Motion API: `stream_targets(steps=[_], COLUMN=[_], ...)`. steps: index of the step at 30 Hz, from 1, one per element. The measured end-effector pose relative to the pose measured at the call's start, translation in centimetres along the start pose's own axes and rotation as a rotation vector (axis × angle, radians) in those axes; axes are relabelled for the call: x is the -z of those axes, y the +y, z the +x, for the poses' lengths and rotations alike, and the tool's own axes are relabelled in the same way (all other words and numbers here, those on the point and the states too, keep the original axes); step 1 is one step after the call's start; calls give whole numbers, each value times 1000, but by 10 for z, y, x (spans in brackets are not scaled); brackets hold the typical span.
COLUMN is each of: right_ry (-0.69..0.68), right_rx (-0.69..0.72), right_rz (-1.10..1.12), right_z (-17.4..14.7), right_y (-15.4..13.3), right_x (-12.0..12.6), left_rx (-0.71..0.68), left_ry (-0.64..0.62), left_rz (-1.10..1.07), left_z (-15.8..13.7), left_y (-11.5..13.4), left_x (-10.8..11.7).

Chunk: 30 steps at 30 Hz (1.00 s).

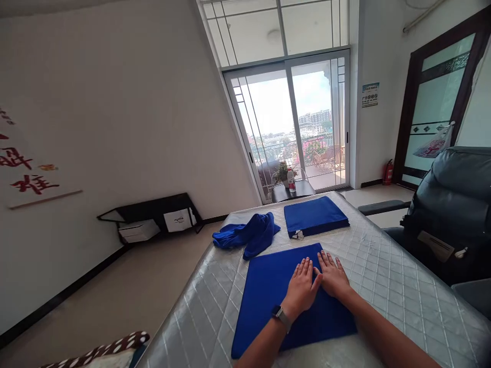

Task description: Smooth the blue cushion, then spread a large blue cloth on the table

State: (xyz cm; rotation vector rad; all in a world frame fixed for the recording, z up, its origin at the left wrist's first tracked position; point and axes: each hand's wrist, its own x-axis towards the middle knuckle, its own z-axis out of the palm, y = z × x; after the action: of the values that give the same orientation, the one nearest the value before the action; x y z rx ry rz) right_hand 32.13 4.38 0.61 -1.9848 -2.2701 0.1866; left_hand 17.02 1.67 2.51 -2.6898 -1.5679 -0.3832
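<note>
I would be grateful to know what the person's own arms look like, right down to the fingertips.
Both are bare, with no sleeve in view. The left arm has a watch at the wrist, with a dark, squarish face and a grey band. The right arm has nothing worn at the wrist. No gloves are worn, and no ring shows on the fingers.

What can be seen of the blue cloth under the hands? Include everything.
The blue cloth looks like plain fabric, roughly rectangular. It lies flat and smooth on the silvery quilted mattress. The left hand rests palm down on it; the right hand is at its right edge. Its layers cannot be counted.
</note>
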Motion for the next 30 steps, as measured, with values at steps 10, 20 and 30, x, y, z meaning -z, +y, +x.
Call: stream_targets(steps=[10,20,30], right_ry=[-3,-1,-36], right_rx=[-49,-57,-65], right_rz=[55,49,43], right_z=[2,1,3], right_y=[-2,-3,-5], right_x=[2,2,5], left_rx=[162,479,474], left_ry=[-1,29,107], left_rz=[82,125,93], left_z=[2,-66,-74], left_y=[-41,-162,-171], left_x=[-16,-3,-6])
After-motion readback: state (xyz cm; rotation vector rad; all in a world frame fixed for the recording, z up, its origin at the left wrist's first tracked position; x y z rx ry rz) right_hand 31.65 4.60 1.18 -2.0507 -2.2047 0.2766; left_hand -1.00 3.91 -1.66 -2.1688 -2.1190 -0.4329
